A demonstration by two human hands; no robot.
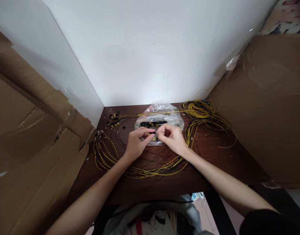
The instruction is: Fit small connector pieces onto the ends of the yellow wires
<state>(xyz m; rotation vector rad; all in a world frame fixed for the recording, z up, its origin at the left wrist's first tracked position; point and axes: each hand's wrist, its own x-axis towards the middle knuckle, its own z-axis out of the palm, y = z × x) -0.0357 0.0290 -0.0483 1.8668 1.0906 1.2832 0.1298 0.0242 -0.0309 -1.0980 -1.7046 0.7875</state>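
My left hand (137,142) pinches a small black piece (152,132) between thumb and fingertips, over a clear plastic bag (162,109). Close beside it, my right hand (174,138) is closed, thumb against fingers; whatever sits in that pinch is too small to make out. Black and yellow small parts (153,124) lie in or on the bag just behind the fingers. Yellow and black wires (150,172) curve across the table in front of the hands, passing under my forearms.
A tangled bundle of yellow wires (199,110) lies at the back right of the brown table (140,189). Small black and yellow connectors (115,117) are scattered at the back left. Cardboard rises on the left (37,143) and right (272,98), with a white wall (150,58) behind.
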